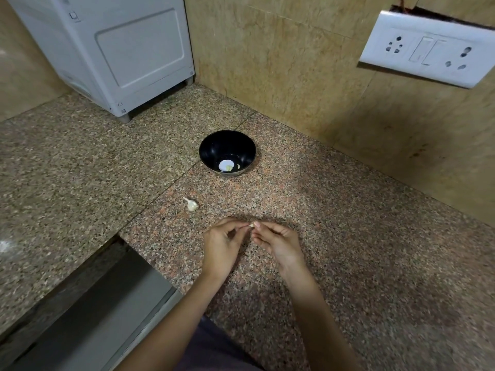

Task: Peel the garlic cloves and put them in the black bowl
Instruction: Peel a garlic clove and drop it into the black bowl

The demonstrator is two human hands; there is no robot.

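- Both hands meet low over the counter (348,236), fingertips together.
- Left hand (222,245) and right hand (278,242) each pinch the same small clove (251,225), fingers curled round it, just above the stone.
- A second clove (191,204) lies loose on the counter in its skin, up and to the left of the hands, between them and the bowl (214,148).
- The bowl stands farther back, well apart from the hands, with pale bits (237,166) at its bottom.
- White appliance (120,49) in the back corner, socket plate (428,49) on the right wall.
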